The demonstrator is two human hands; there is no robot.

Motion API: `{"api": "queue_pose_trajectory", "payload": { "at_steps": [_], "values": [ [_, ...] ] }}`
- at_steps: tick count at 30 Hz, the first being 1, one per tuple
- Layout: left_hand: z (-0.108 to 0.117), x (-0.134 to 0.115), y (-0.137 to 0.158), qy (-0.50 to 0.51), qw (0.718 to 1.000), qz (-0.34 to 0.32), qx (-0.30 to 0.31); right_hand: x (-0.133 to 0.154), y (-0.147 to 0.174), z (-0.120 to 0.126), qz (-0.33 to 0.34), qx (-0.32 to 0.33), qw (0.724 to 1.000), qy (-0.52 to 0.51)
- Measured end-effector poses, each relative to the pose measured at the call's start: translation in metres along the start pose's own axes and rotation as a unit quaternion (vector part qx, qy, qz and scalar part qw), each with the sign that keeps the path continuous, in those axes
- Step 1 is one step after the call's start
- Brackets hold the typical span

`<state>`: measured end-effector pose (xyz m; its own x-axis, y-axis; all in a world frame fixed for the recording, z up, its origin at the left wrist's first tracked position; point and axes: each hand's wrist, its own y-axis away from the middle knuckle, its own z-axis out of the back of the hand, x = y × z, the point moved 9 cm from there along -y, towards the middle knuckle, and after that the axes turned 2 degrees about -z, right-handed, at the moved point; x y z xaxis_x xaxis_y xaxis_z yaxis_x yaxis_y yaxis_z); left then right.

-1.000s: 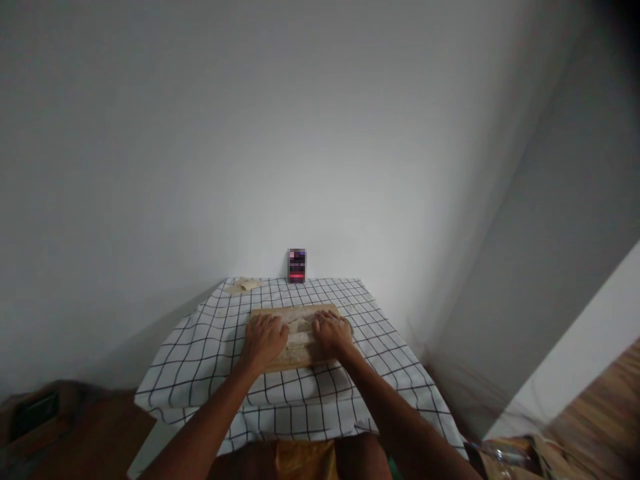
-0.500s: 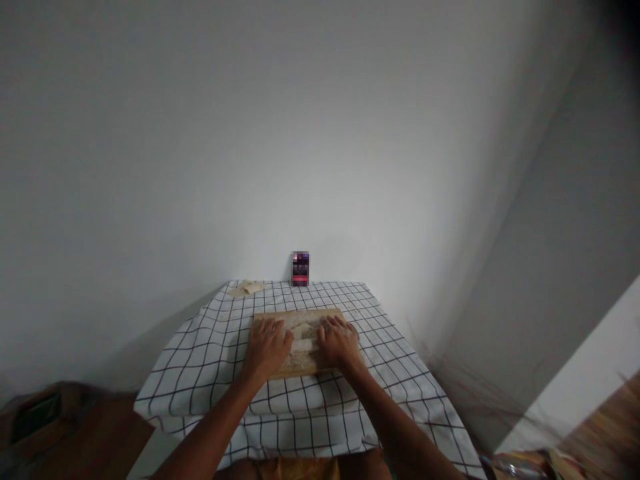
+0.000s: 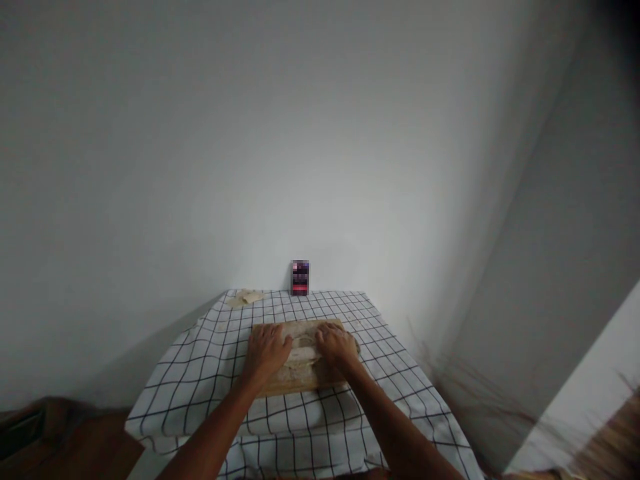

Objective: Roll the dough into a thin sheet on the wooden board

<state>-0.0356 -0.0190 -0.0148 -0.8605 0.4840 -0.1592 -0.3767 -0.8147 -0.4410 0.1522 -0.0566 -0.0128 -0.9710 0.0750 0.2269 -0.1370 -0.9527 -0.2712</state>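
Note:
A floury rolling pin point(image 3: 303, 353) lies crosswise on a flour-dusted wooden board point(image 3: 280, 386). My left hand point(image 3: 267, 347) is closed over its left part, palm down, fingers pointing forward and thumb inward. Over the right part my right hand point(image 3: 337, 343) bears down the same way, and the pin's end sticks out just past it. Thin flattened dough point(image 3: 303, 341) shows between my hands, under and beyond the pin; my hands hide its sides.
A black-and-white checked cloth point(image 3: 200, 373) covers the table. Thin pale dough sheets point(image 3: 246, 298) lie at its far left corner. A phone-like upright object point(image 3: 300, 278), its face blurred, leans against the wall behind. Thin dry twigs point(image 3: 480, 383) stand right of the table.
The whole scene sits slightly lower in view, as the camera has tilted up. Both hands stay on the rolling pin, which has shifted a little against the dough.

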Motion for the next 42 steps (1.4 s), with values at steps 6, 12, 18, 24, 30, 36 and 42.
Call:
{"api": "queue_pose_trajectory", "payload": {
  "at_steps": [6, 12, 18, 24, 30, 36, 42],
  "values": [
    [-0.004, -0.004, 0.022, -0.011, 1.0, 0.008, -0.023, -0.001, 0.022, -0.001, -0.006, -0.012, 1.0, 0.012],
    [-0.005, -0.002, 0.015, -0.004, 1.0, 0.004, -0.022, 0.001, 0.014, 0.001, -0.011, 0.003, 1.0, 0.007],
    [-0.008, 0.002, 0.001, -0.028, 0.999, -0.02, -0.015, 0.002, -0.001, 0.002, -0.005, -0.007, 1.0, 0.006],
    [-0.005, -0.003, 0.02, -0.058, 0.992, -0.034, -0.106, 0.003, 0.019, 0.001, 0.014, -0.039, 0.999, 0.003],
    [-0.005, -0.01, 0.04, -0.066, 0.99, -0.035, -0.116, -0.001, 0.042, -0.005, -0.008, -0.043, 0.999, -0.02],
    [-0.003, -0.009, 0.032, -0.059, 0.994, -0.03, -0.085, 0.0, 0.038, -0.004, -0.013, -0.02, 1.0, -0.021],
    [-0.005, -0.006, 0.016, -0.059, 0.996, -0.033, -0.054, 0.003, 0.022, 0.003, -0.014, -0.021, 1.0, -0.016]
  ]
}}
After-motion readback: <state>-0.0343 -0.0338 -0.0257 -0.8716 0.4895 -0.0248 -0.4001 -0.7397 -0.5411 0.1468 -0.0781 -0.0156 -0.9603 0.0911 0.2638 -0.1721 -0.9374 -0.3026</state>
